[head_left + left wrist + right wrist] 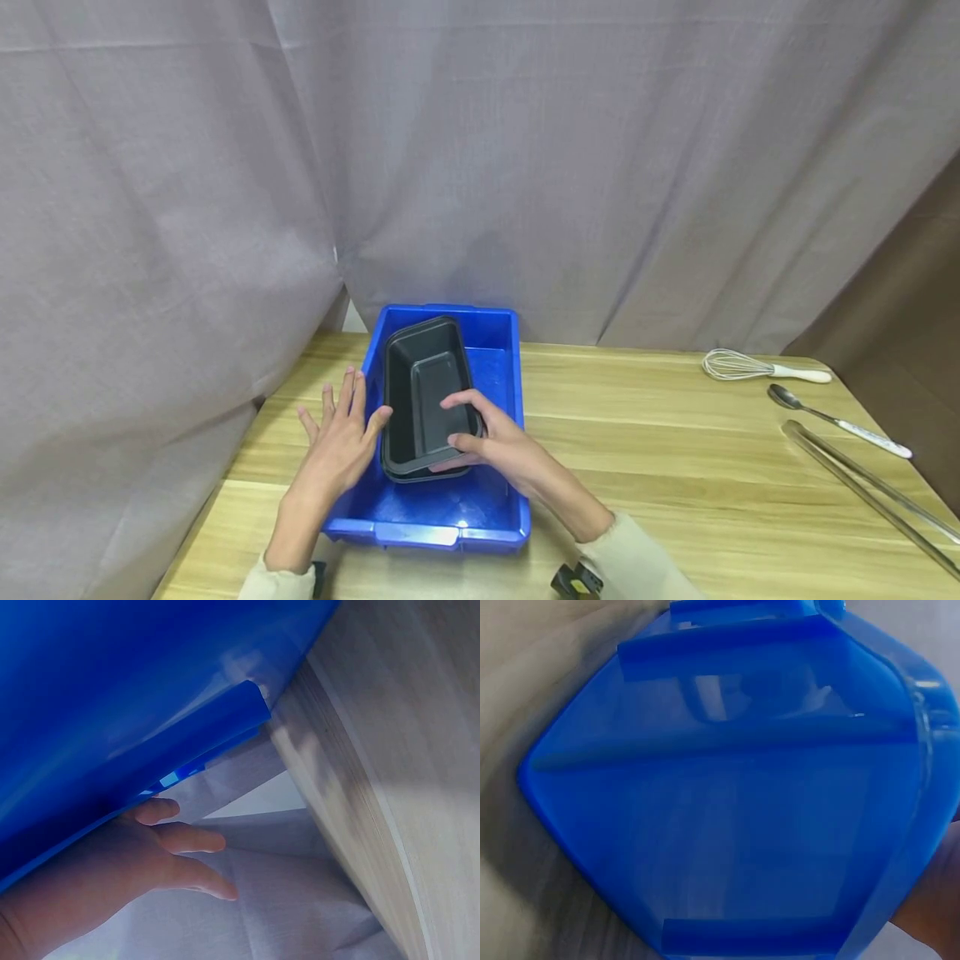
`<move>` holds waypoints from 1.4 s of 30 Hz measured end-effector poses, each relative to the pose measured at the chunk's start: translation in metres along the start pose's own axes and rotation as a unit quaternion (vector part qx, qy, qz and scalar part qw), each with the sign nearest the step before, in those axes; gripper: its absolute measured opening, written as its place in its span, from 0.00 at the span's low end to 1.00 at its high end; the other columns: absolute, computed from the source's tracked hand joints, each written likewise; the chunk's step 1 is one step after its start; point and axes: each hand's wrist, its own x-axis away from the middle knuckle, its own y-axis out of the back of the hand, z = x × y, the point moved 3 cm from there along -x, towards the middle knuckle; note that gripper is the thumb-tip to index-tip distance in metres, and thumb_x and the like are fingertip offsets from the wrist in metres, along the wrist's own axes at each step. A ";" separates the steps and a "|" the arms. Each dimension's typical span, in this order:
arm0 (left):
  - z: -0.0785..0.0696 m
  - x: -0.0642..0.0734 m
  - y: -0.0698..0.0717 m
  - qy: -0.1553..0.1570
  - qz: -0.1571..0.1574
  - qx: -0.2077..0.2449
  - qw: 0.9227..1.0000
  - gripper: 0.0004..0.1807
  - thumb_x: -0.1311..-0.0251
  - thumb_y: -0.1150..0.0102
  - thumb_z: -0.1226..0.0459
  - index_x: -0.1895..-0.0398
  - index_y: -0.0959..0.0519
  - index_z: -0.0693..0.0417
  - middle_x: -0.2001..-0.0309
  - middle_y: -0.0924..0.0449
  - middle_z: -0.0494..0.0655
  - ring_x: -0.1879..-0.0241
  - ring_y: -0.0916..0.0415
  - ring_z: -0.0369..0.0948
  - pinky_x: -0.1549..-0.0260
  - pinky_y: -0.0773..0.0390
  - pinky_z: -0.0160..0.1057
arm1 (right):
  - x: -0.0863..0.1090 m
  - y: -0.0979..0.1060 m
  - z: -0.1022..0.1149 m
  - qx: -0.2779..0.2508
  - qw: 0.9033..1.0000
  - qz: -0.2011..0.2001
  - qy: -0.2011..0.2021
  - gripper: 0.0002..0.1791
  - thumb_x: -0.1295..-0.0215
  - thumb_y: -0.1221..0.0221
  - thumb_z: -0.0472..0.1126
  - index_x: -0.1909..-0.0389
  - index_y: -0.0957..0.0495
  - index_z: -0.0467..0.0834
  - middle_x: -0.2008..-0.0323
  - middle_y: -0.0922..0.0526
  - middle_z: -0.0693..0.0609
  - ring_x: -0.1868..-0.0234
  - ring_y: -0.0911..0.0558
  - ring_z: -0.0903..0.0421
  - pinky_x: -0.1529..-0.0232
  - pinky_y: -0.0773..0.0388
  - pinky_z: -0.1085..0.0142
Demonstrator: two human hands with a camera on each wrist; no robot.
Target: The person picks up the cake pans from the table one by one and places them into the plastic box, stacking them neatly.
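A black rectangular loaf pan (435, 367) lies slanted inside a blue plastic bin (420, 535) in the head view; a second dark rim shows just beneath its near end. My right hand (504, 442) grips the pan's near right corner, fingers and thumb over the rim. Along the bin's left wall, my left hand (341, 450) has its fingers spread, the thumb reaching over the rim beside the pan. The left wrist view shows the left hand (142, 851) against the bin's outer side (135, 682). In the right wrist view the bin's outside (727, 825) fills most of the picture.
On the wooden table (637, 467), to the right, lie a whisk (765, 367) with a white handle, a spoon (840, 421) with a patterned handle, and long metal tongs (870, 492). A grey curtain (525, 167) hangs behind the table and on its left.
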 end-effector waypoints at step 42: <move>0.000 0.007 0.006 -0.006 -0.012 0.001 1.000 0.42 0.12 0.56 0.50 0.11 0.55 0.68 0.11 0.62 0.67 0.15 0.69 0.77 0.28 0.71 0.88 | 0.006 -0.029 0.003 0.362 0.928 -0.083 -0.023 0.36 0.21 0.35 0.34 0.19 0.37 0.32 0.16 0.54 0.19 0.83 0.14 0.61 0.21 0.35 0.36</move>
